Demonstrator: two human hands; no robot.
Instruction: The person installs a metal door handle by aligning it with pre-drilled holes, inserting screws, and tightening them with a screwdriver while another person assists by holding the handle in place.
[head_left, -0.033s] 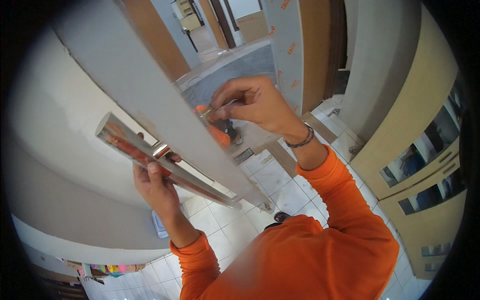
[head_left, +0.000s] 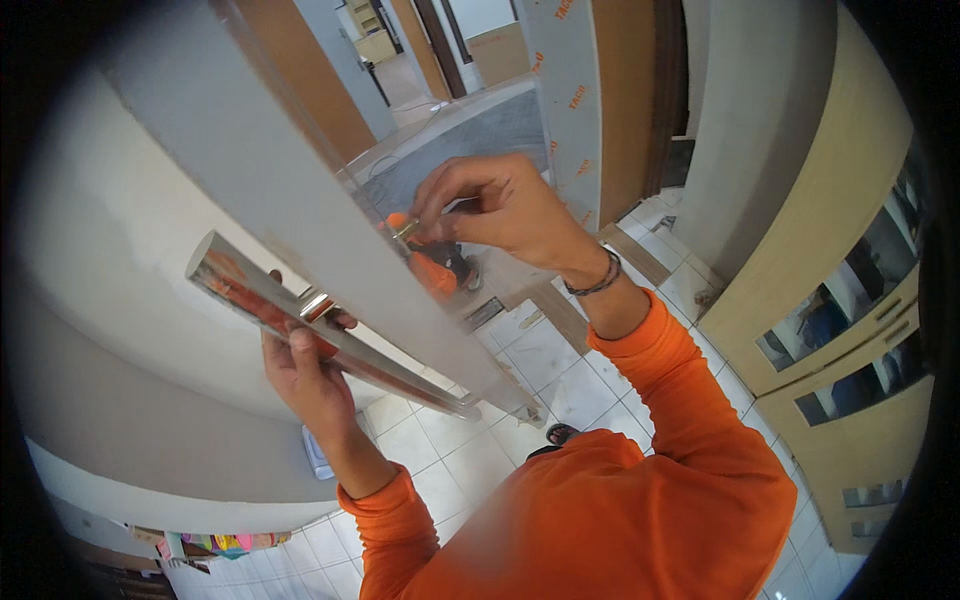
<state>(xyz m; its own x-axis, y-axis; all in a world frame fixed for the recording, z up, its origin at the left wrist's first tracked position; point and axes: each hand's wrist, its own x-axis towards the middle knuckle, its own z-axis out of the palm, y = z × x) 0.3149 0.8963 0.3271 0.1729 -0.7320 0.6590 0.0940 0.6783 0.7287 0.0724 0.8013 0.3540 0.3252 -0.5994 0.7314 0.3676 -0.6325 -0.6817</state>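
Left hand (head_left: 315, 375) wraps the bar handle (head_left: 320, 325); right hand (head_left: 500, 210) pinches a small fitting (head_left: 405, 230) on the door (head_left: 280, 190). Keep that bar steady, twist gently.

Long polished silver metal bar handle (head_left: 330, 325) at 9 o'clock reflects orange. Flat pale grey door panel (head_left: 250, 170) at 11 o'clock. Bright orange long sleeves (head_left: 620, 500) at 6 o'clock. White square-tiled floor (head_left: 560, 370) with grey joints, centre.

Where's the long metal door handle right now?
In the head view, the long metal door handle runs slantwise across the left-centre, on the near face of the glass door. The left hand grips it from below; the right hand works beyond the glass.
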